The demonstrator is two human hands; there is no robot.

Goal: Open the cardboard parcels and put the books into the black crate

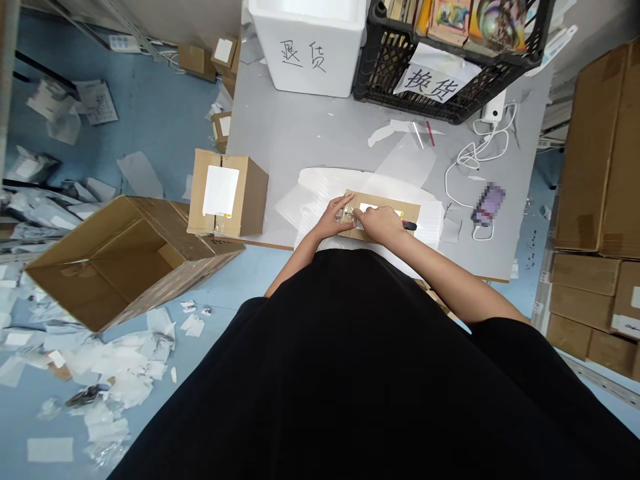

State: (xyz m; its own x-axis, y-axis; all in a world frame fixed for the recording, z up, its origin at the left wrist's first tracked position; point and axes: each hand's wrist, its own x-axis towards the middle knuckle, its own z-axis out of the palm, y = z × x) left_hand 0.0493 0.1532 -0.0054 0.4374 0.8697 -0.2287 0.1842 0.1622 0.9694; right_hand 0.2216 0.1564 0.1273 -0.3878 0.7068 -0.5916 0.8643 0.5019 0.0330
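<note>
Near the table's front edge, right hand has a closed grip on a black-handled box cutter, blade hidden by the fingers. Left hand is open, fingers pressed on the left end of a flat cardboard box, right by a strip of clear tape. Box has a white label and lies on a white foam sheet.

Right of it: pixelated phone, white cable. Left table edge: closed carton. Back edge: white foam box, black plastic crate. Open carton sits on the floor, among plastic wrappers.
</note>
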